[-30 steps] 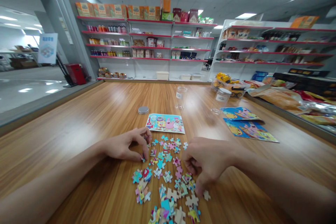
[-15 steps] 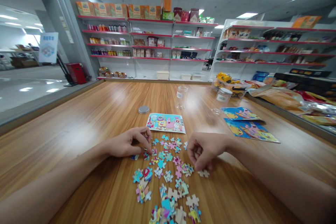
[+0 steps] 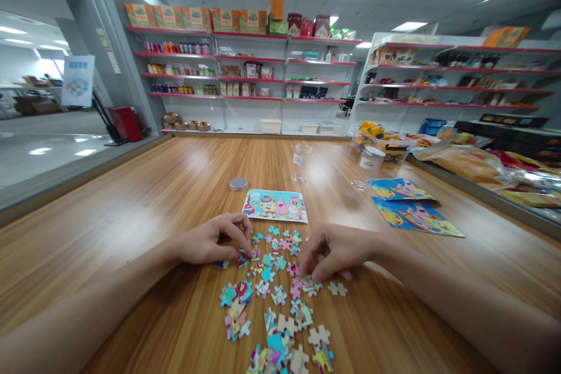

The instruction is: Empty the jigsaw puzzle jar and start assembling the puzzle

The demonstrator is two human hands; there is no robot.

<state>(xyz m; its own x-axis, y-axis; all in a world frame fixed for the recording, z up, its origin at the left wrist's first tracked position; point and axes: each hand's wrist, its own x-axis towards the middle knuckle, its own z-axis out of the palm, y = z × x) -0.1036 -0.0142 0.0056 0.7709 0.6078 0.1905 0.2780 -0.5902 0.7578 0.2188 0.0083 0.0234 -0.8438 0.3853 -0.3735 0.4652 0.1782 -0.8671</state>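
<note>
My left hand (image 3: pixel 215 238) rests on the table with its fingers curled, thumb and index finger closed on a small puzzle piece (image 3: pixel 242 260) at the left edge of the loose pieces. My right hand (image 3: pixel 335 251) reaches in from the other side, fingers bent down and fingertips pinched at a yellow-green puzzle piece (image 3: pixel 311 286). A pink puzzle piece (image 3: pixel 295 287) lies right beside those fingertips. Many loose pieces spread between the hands and toward me, some showing plain backs, such as the beige piece (image 3: pixel 337 288). Behind them lies a cartoon picture card (image 3: pixel 275 206).
A silver lid (image 3: pixel 238 184) and a clear jar (image 3: pixel 302 162) stand beyond the card. To the right are a lidded jar (image 3: pixel 367 168), two blue cartoon sheets (image 3: pixel 418 219) and a tub of yellow toy vehicles (image 3: pixel 381 143). Stocked shelves (image 3: pixel 249 58) line the back.
My right hand has moved left, from beside the plain beige piece to the yellow-green and pink pieces, uncovering the beige one. My left hand stays in place.
</note>
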